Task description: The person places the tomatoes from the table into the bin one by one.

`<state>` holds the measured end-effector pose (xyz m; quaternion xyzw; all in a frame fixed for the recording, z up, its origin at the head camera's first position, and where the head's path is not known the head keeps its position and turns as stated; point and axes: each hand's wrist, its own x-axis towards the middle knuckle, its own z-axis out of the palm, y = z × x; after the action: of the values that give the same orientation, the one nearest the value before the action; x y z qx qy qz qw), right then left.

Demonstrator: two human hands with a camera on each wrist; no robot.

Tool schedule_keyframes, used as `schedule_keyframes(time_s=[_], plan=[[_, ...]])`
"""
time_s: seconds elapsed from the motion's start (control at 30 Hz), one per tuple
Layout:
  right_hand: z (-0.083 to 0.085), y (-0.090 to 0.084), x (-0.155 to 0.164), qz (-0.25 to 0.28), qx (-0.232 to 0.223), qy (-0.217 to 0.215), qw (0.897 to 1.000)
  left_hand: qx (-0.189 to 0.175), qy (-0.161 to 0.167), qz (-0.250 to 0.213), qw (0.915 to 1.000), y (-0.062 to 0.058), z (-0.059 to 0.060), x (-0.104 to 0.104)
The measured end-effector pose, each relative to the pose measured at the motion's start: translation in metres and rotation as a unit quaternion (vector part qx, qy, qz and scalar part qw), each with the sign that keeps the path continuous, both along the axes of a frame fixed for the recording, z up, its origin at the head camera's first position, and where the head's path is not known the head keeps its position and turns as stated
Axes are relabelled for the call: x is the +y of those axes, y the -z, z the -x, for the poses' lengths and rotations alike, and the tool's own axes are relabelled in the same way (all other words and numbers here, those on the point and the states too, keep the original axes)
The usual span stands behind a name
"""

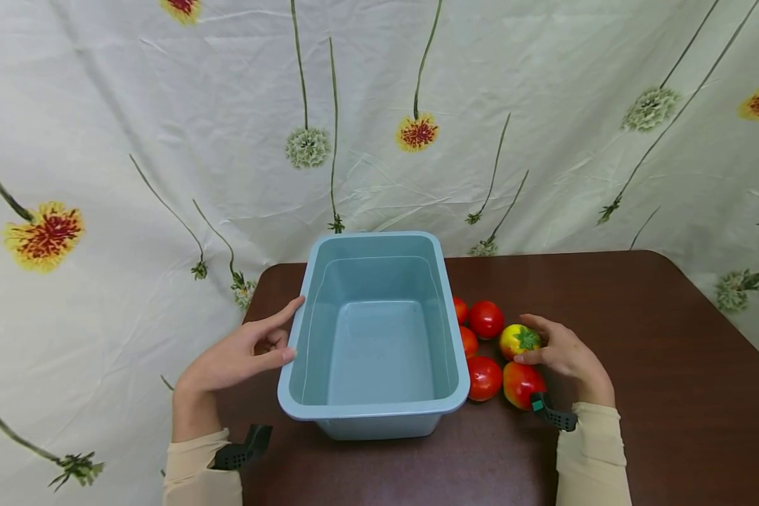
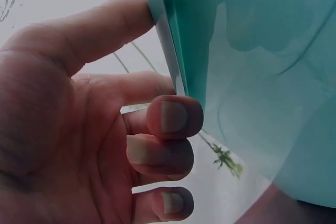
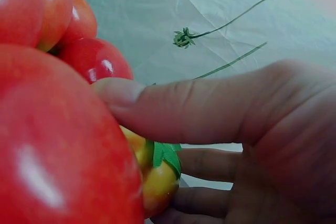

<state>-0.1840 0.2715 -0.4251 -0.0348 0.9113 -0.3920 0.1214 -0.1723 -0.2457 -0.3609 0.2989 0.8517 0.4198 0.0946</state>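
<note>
A light blue rectangular plastic basin [image 1: 374,409] stands on the table, with nothing in it. My left hand [image 1: 243,355] is at its left rim, index finger and thumb reaching out to touch the edge; the other fingers are curled, as the left wrist view shows beside the basin wall [image 2: 262,103]. My right hand [image 1: 563,351] has thumb and fingers on opposite sides of a yellow tomato [image 1: 515,340] with a green leafy top. A red-orange fruit [image 1: 522,385] lies just in front of it, large in the right wrist view.
Several glossy red round fruits, such as the red fruit [image 1: 485,320] and another red fruit [image 1: 483,378], lie against the basin's right side. The dark brown table [image 1: 664,393] extends to the right. A white flowered cloth [image 1: 367,190] hangs behind it.
</note>
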Motion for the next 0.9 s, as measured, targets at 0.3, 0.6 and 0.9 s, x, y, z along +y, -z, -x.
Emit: schedule_keyframes(time_s=[0.3,0.6,0.9], plan=[[0.002,0.005,0.001,-0.004,0.008,0.001,1.000,-0.004,0.010,-0.012,0.9999,0.001,0.001,-0.001],[0.003,0.008,0.001,-0.002,0.001,0.017,1.000,-0.005,0.019,-0.014,0.9997,0.002,0.001,-0.001],[0.006,0.013,0.000,-0.021,0.013,0.027,0.999,-0.015,0.016,-0.016,0.9996,0.002,0.002,-0.001]])
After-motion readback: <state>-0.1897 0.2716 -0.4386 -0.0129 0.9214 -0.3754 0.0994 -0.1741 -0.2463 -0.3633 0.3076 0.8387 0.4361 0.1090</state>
